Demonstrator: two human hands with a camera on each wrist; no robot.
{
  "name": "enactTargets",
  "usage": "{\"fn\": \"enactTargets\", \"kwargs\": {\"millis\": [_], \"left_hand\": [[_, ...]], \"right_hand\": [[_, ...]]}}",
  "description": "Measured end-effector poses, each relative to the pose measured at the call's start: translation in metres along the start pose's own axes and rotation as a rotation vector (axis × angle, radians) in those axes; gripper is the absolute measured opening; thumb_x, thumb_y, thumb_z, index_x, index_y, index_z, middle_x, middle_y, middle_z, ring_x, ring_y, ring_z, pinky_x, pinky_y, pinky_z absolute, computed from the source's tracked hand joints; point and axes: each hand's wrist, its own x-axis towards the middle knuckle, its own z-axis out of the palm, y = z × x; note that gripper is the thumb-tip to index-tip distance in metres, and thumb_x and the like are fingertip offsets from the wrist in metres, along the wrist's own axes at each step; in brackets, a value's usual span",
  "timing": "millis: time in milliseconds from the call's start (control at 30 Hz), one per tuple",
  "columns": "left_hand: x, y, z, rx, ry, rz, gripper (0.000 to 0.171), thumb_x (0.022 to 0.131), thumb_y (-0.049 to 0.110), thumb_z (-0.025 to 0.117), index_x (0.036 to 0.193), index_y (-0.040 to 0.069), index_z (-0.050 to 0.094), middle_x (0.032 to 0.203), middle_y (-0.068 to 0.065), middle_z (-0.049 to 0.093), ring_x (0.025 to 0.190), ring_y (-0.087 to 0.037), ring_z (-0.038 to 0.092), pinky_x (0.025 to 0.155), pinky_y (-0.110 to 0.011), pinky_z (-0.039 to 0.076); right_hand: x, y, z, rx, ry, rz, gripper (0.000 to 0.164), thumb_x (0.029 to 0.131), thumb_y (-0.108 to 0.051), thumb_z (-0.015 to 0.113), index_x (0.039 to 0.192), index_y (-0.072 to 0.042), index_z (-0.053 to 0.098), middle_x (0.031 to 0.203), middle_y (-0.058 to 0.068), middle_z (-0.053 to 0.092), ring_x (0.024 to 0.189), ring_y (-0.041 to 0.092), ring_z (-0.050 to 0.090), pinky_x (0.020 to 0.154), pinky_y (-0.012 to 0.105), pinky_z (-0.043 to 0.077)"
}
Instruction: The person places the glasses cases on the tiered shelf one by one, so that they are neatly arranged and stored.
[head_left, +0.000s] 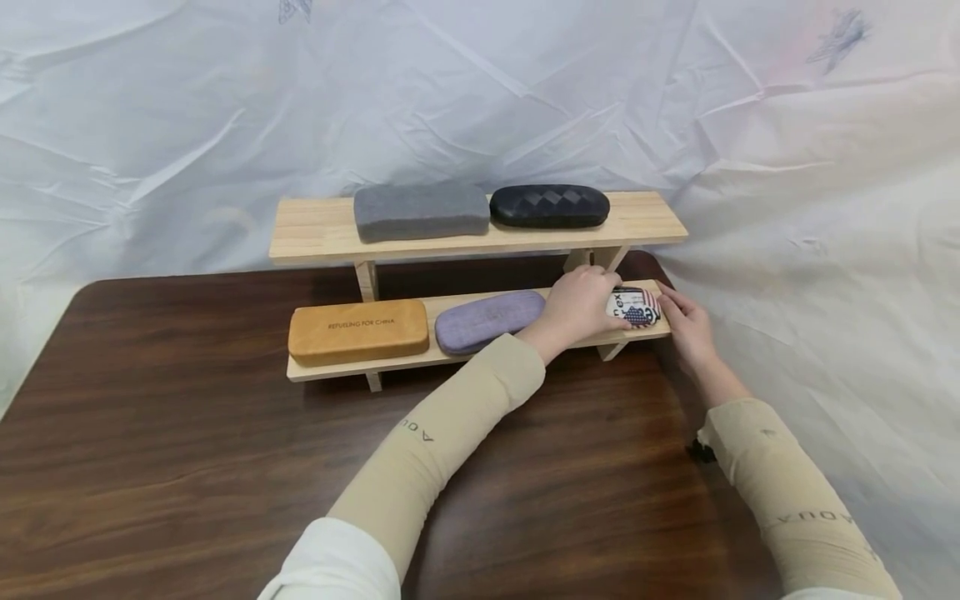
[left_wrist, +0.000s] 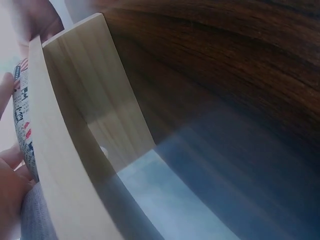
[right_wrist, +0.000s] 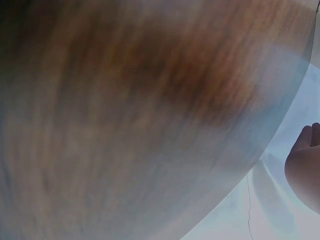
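On the right end of the lower shelf (head_left: pixel 442 360) lies a small glasses case (head_left: pixel 634 307) with a white, red and navy print. My left hand (head_left: pixel 576 307) grips it from the left, thumb on the near side and fingers on the far side. Part of its top is covered by that hand. In the left wrist view the printed case (left_wrist: pixel 22 115) shows past the shelf edge. My right hand (head_left: pixel 688 329) is at the shelf's right end with fingers extended, fingertips right at the board's corner. A purple glasses case (head_left: pixel 480 323) lies just left of my left hand.
A tan case (head_left: pixel 358 329) with printed lettering sits at the lower shelf's left end. Above, the upper shelf (head_left: pixel 311 229) bears a grey case (head_left: pixel 422 212) and a black quilted case (head_left: pixel 550 206). The wooden rack stands on a brown table (head_left: pixel 187 467) before white sheeting (head_left: pixel 225 125).
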Motion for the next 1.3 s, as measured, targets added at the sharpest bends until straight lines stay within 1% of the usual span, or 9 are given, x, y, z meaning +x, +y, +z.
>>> {"fn": "enactTargets", "kwargs": {"millis": [167, 267, 400, 533, 667, 833, 967, 1100, 1300], "left_hand": [[-0.002, -0.001, -0.001, -0.006, 0.008, 0.002, 0.078, 0.085, 0.069, 0.078, 0.144, 0.019, 0.065, 0.135, 0.003, 0.069, 0.127, -0.014, 0.063, 0.107, -0.027, 0.053], [-0.004, -0.001, 0.000, -0.006, 0.011, 0.012, 0.078, 0.086, 0.070, 0.077, 0.143, 0.018, 0.065, 0.135, 0.003, 0.069, 0.125, -0.014, 0.063, 0.106, -0.026, 0.053], [-0.005, 0.000, 0.000, -0.002, 0.039, 0.024, 0.078, 0.086, 0.069, 0.077, 0.144, 0.019, 0.064, 0.136, 0.003, 0.067, 0.125, -0.014, 0.062, 0.105, -0.027, 0.052], [-0.007, -0.001, -0.003, -0.011, 0.062, 0.035, 0.077, 0.087, 0.068, 0.077, 0.145, 0.020, 0.063, 0.141, 0.002, 0.065, 0.131, -0.015, 0.061, 0.110, -0.027, 0.050], [-0.016, -0.003, -0.008, -0.033, 0.040, 0.058, 0.076, 0.090, 0.065, 0.076, 0.148, 0.019, 0.061, 0.147, 0.001, 0.062, 0.137, -0.016, 0.058, 0.115, -0.028, 0.048], [-0.036, -0.012, -0.015, -0.066, 0.031, 0.109, 0.074, 0.093, 0.061, 0.076, 0.151, 0.018, 0.059, 0.147, 0.000, 0.062, 0.137, -0.017, 0.057, 0.117, -0.031, 0.046], [-0.055, -0.023, -0.023, -0.079, 0.039, 0.163, 0.075, 0.093, 0.057, 0.077, 0.153, 0.016, 0.058, 0.149, -0.003, 0.060, 0.140, -0.019, 0.056, 0.120, -0.033, 0.044], [-0.073, -0.034, -0.034, -0.045, 0.050, 0.221, 0.078, 0.093, 0.057, 0.078, 0.154, 0.014, 0.056, 0.153, -0.006, 0.058, 0.143, -0.022, 0.053, 0.123, -0.035, 0.041], [-0.109, -0.057, -0.050, 0.023, 0.074, 0.270, 0.082, 0.094, 0.057, 0.076, 0.157, 0.010, 0.052, 0.163, -0.014, 0.049, 0.155, -0.031, 0.042, 0.133, -0.041, 0.029]], "right_hand": [[0.002, 0.000, 0.000, 0.019, 0.005, 0.000, 0.053, 0.111, -0.023, 0.055, 0.157, 0.001, 0.046, 0.158, 0.007, 0.054, 0.104, -0.013, 0.060, 0.084, 0.003, 0.052], [0.002, -0.001, 0.000, 0.021, 0.008, 0.010, 0.053, 0.111, -0.023, 0.055, 0.158, 0.001, 0.045, 0.160, 0.010, 0.052, 0.102, -0.013, 0.061, 0.083, 0.003, 0.052], [0.003, -0.003, 0.001, -0.004, 0.005, 0.022, 0.053, 0.112, -0.023, 0.054, 0.158, 0.000, 0.044, 0.168, 0.017, 0.040, 0.118, -0.009, 0.057, 0.088, 0.001, 0.049], [0.005, -0.004, 0.001, -0.031, 0.007, 0.035, 0.054, 0.112, -0.023, 0.053, 0.159, 0.000, 0.043, 0.170, 0.016, 0.036, 0.135, -0.002, 0.049, 0.092, 0.000, 0.044], [0.005, -0.003, -0.002, -0.031, 0.014, 0.036, 0.053, 0.112, -0.023, 0.053, 0.159, 0.000, 0.043, 0.167, 0.012, 0.043, 0.128, -0.004, 0.053, 0.091, 0.000, 0.046], [0.001, 0.000, -0.005, -0.013, 0.011, 0.031, 0.054, 0.111, -0.024, 0.054, 0.158, -0.001, 0.044, 0.165, 0.013, 0.046, 0.111, -0.010, 0.056, 0.087, 0.002, 0.050], [-0.002, 0.000, -0.008, -0.037, 0.001, 0.038, 0.055, 0.112, -0.028, 0.053, 0.160, -0.003, 0.042, 0.170, 0.015, 0.039, 0.122, -0.008, 0.052, 0.090, 0.001, 0.047], [-0.002, -0.002, -0.014, -0.152, 0.004, 0.028, 0.056, 0.113, -0.033, 0.049, 0.161, -0.005, 0.043, 0.166, 0.012, 0.044, 0.126, -0.005, 0.049, 0.091, 0.001, 0.043], [-0.009, -0.016, -0.018, -0.295, 0.002, -0.030, 0.056, 0.114, -0.035, 0.043, 0.162, -0.005, 0.042, 0.170, 0.016, 0.039, 0.146, 0.005, 0.042, 0.110, 0.005, 0.034]]}}
